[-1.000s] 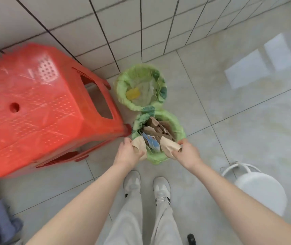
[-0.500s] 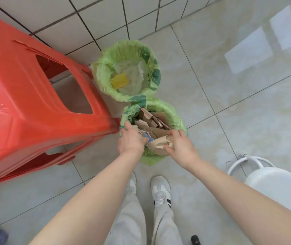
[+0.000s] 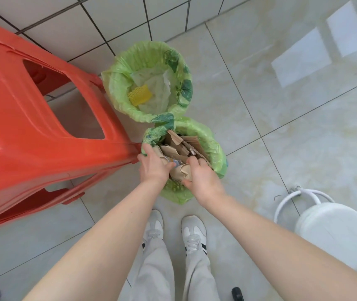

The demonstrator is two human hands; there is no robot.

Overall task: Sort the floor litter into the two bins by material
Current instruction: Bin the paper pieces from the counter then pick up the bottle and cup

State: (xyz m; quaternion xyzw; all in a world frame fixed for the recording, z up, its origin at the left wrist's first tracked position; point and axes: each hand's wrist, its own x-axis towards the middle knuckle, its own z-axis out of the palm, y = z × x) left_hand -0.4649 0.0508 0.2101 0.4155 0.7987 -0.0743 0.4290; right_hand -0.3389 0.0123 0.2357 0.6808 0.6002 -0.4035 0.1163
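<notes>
Two bins with green liners stand on the floor tiles. The far bin (image 3: 116, 88) holds white plastic film and a yellow foam net (image 3: 140, 94). The near bin (image 3: 213, 146) is packed with brown cardboard pieces (image 3: 182, 144). My left hand (image 3: 153, 165) is at the near bin's left rim, holding a beige paper piece (image 3: 159, 153) down inside it. My right hand (image 3: 201, 179) grips a crumpled beige paper piece (image 3: 183, 171) over the bin's front part. The two hands almost touch.
A red plastic stool (image 3: 32, 131) lies tipped on the left, touching the near bin. A white round stool (image 3: 334, 231) stands at the right. My shoes (image 3: 173, 229) are just behind the near bin. The tiled wall runs along the top.
Both hands have moved from the near bin's front rim in over its opening and closer together, carrying the beige paper pieces down among the cardboard. The view has shifted closer to the bins.
</notes>
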